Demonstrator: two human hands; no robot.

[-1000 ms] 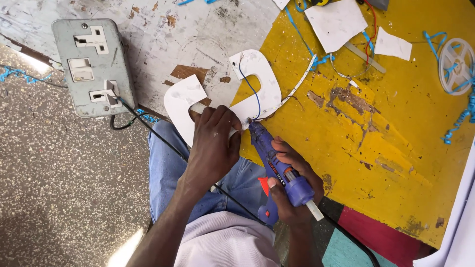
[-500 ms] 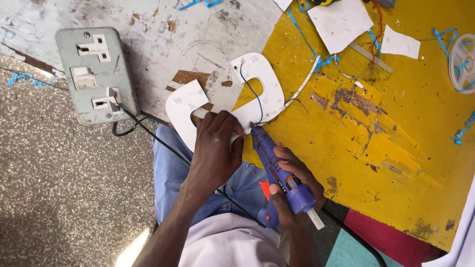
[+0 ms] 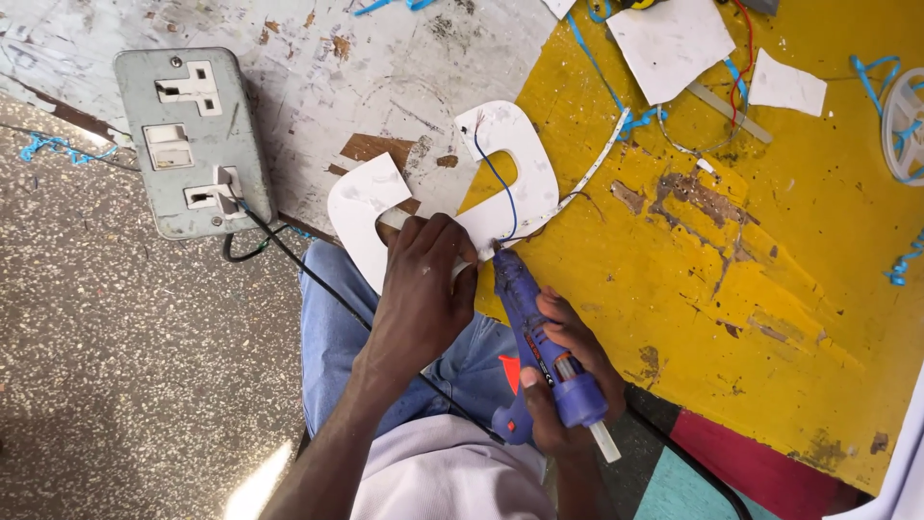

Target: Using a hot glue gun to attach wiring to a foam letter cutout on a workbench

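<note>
Your left hand [image 3: 416, 289] lies flat on a white curved cutout [image 3: 452, 193]. Its fingers are bent down and press on the near edge of the cutout, close to the middle. They do not wrap around it; they just push it down.

Your right hand [image 3: 563, 371] holds a blue glue gun [image 3: 539, 342]. Your fingers are closed tight around its body. The tip of the glue gun touches the near edge of the cutout, just beside your left fingertips. A clear glue stick [image 3: 604, 441] pokes out of the back of the gun.

The white cutout lies on the surface [image 3: 770, 289], half on the yellow part and half on the scratched white part. It hangs a little over the near edge, above your knees in blue jeans [image 3: 327, 327]. A thin blue wire [image 3: 496, 178] runs across the cutout. A white strip [image 3: 592, 173] runs from the gun tip away over the yellow part.

To the left, a grey socket box [image 3: 192, 140] sits on the white part of the surface. A black cord [image 3: 298, 265] is plugged into it and runs down past your left arm.

Farther away lie two white scraps [image 3: 674, 39], and a white reel [image 3: 905, 125] sits at the right edge.
</note>
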